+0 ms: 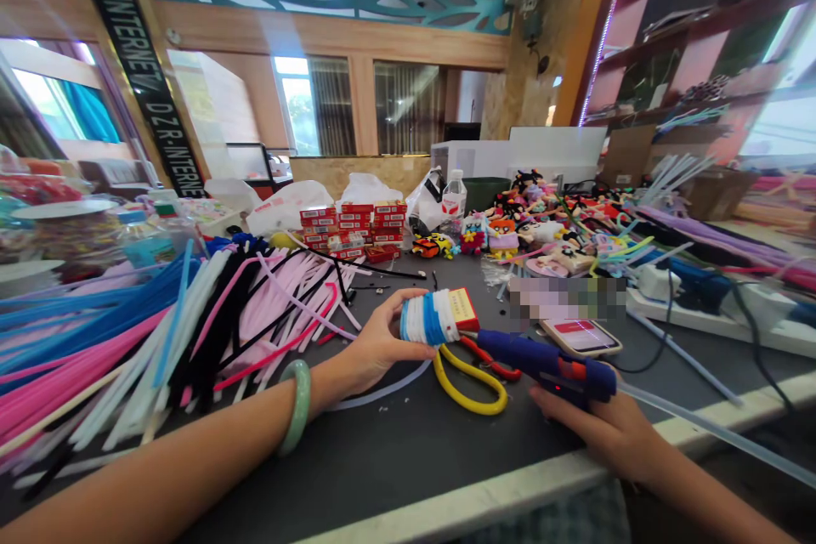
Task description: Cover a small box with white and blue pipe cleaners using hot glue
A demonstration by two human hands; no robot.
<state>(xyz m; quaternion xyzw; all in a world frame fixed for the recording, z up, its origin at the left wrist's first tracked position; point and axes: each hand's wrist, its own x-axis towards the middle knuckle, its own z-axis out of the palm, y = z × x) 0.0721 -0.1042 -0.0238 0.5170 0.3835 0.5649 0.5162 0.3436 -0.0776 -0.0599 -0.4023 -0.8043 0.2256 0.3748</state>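
My left hand (376, 337) is closed around a small red box (464, 308) wrapped in white and blue fuzzy stems, held above the dark table. In my right hand (603, 421) is a dark blue glue gun (526, 354), its tip pointing left at the wrapped box's lower right edge. Whether the tip touches the box I cannot tell. A long translucent glue stick (714, 425) runs out of the gun's back. Beneath the box and gun lies a pair of scissors with a yellow handle loop (475, 405) and a red one; the blades are mostly hidden.
Pipe cleaners (210, 314) in many colours cover the left side. Stacked red boxes (350, 225) and a plastic bottle (454, 195) stand behind. Small fuzzy dolls (503, 236) crowd the back right. At right are a phone (583, 337), a white power strip (714, 327) and cords.
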